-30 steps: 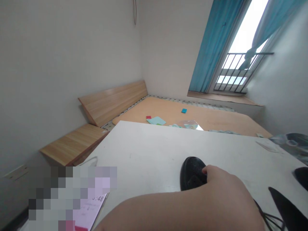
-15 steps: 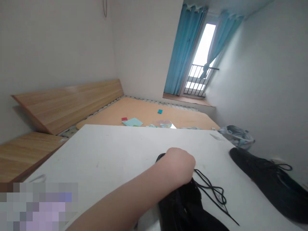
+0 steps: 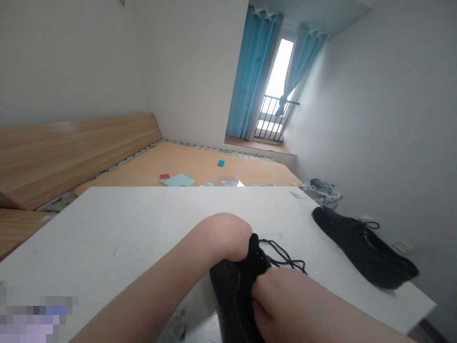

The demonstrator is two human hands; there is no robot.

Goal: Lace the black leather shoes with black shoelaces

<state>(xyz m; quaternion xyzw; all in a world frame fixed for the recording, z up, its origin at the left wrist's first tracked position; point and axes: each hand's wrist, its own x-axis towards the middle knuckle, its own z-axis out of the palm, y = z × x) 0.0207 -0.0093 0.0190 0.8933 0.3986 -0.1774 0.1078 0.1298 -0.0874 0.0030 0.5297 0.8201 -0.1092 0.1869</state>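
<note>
And there's the black shoe (image 3: 230, 290) at the near part of the desk (image 3: 143, 214), its length running roughly away from the person, left hand (image 3: 228, 236) bent over the far end, right hand (image 3: 274, 295) curled against its right side, hidden fingers leaving how far either closes impossible to tell.

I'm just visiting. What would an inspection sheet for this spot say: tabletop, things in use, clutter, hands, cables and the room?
Surface: white tabletop, small dark marks.
Things in use: black shoe, laces trailing right; second shoe near the right edge.
Clutter: flat pale item near the far right corner; pixelated patch lower left, unreadable.
Hands: left hand bent over the shoe, right hand at its right side; fingertips mostly hidden.
Cables: small loop at the picture's top edge, too cropped to identify.
Surroundings: bed, wooden headboard, blue curtains, barred window.
</note>
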